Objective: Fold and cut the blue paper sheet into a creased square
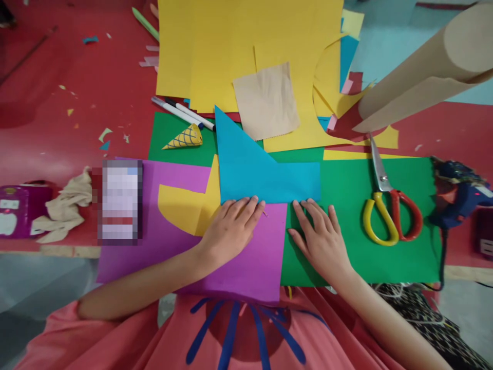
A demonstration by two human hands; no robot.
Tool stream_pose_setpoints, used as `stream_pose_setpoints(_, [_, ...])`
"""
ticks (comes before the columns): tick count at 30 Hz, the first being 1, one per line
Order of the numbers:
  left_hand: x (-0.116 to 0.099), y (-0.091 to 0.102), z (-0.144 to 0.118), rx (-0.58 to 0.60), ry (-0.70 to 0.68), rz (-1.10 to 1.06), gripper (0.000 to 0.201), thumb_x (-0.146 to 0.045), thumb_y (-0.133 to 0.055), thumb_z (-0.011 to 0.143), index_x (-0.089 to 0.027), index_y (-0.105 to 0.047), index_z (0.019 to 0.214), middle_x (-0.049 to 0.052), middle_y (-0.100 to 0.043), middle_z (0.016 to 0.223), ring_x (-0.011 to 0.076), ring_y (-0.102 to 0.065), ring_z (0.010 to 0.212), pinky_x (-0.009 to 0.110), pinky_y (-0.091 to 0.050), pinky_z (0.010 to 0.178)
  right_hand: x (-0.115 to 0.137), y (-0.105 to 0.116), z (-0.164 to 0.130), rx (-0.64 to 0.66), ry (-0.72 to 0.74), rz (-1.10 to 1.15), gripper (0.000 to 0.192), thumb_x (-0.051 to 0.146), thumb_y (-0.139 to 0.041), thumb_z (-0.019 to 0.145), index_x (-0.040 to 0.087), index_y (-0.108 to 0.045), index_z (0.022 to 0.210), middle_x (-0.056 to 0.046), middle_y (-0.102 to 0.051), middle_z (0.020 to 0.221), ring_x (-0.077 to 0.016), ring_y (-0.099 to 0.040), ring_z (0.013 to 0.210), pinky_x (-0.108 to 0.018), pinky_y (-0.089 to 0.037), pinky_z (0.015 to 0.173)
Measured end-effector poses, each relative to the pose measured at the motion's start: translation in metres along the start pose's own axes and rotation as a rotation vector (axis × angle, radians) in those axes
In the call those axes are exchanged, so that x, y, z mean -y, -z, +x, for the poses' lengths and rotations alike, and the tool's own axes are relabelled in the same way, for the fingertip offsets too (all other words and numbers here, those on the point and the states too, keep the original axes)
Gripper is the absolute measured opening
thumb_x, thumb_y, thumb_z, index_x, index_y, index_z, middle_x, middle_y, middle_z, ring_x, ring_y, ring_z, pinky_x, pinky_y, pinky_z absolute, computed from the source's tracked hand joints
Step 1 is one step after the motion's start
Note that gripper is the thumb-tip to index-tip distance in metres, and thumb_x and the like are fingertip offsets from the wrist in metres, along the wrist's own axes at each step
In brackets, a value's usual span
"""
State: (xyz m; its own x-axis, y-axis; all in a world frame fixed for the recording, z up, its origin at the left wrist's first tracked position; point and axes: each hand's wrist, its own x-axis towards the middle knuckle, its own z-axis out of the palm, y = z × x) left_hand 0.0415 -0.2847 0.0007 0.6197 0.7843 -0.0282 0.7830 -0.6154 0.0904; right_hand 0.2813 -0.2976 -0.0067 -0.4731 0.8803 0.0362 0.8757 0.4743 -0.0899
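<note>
A blue paper piece (254,167) with a pointed top lies across the middle of the table, over purple, green and yellow sheets. My left hand (231,231) lies flat on the purple sheet (154,246), its fingertips pressing the blue paper's lower edge. My right hand (319,239) rests flat on the green sheet (385,257), fingertips touching the same edge further right. Both hands hold nothing. A curved yellow cut-out (185,208) lies just left of my left hand.
Scissors (389,210) with yellow and red handles lie on the green sheet at right, beside a blue glue gun (458,192). Large yellow sheets (239,46), a tan square (266,102), markers (183,111), a paper cone (185,137) and a brown paper roll (427,72) lie behind.
</note>
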Motion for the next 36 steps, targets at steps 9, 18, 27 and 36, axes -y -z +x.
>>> stream_pose_setpoints(9, [0.001, 0.002, -0.006, -0.024, 0.046, -0.009, 0.045, -0.016, -0.047, 0.093, -0.006, -0.049, 0.137, 0.015, -0.063, 0.119, 0.0255, -0.057, 0.11, 0.041, -0.041, 0.101, -0.012, 0.006, -0.007, 0.006, -0.045, 0.01, 0.057, 0.037, -0.048, 0.097, 0.011, -0.038, 0.146, -0.018, -0.059, 0.13, -0.0313, -0.052, 0.125, -0.053, -0.035, 0.11])
stream_pose_setpoints(18, [0.02, 0.012, -0.036, -0.068, 0.07, 0.046, 0.046, -0.019, -0.05, 0.094, -0.002, -0.047, 0.136, 0.018, -0.063, 0.118, 0.0268, -0.058, 0.113, 0.04, -0.042, 0.1, -0.022, 0.008, -0.011, -0.019, -0.012, -0.046, 0.055, 0.036, -0.054, 0.094, 0.008, -0.047, 0.14, -0.018, -0.061, 0.125, -0.0321, -0.054, 0.118, -0.052, -0.038, 0.108])
stream_pose_setpoints(27, [0.01, 0.013, -0.029, -0.034, 0.158, 0.059, 0.04, -0.021, -0.046, 0.096, -0.01, -0.054, 0.133, 0.017, -0.063, 0.121, 0.027, -0.058, 0.114, 0.041, -0.041, 0.099, 0.003, 0.011, 0.012, -0.012, 0.012, 0.003, 0.045, 0.034, -0.05, 0.096, 0.011, -0.054, 0.134, -0.016, -0.062, 0.125, -0.0306, -0.051, 0.116, -0.052, -0.035, 0.108])
stream_pose_setpoints(36, [0.001, 0.003, -0.006, -0.014, 0.028, 0.1, 0.045, -0.029, -0.041, 0.098, -0.01, -0.05, 0.138, 0.013, -0.064, 0.125, 0.0227, -0.059, 0.112, 0.037, -0.04, 0.101, 0.032, 0.003, 0.044, 0.036, 0.259, 0.112, 0.043, 0.03, -0.041, 0.099, 0.008, -0.056, 0.132, -0.015, -0.064, 0.126, -0.0262, -0.055, 0.114, -0.044, -0.041, 0.104])
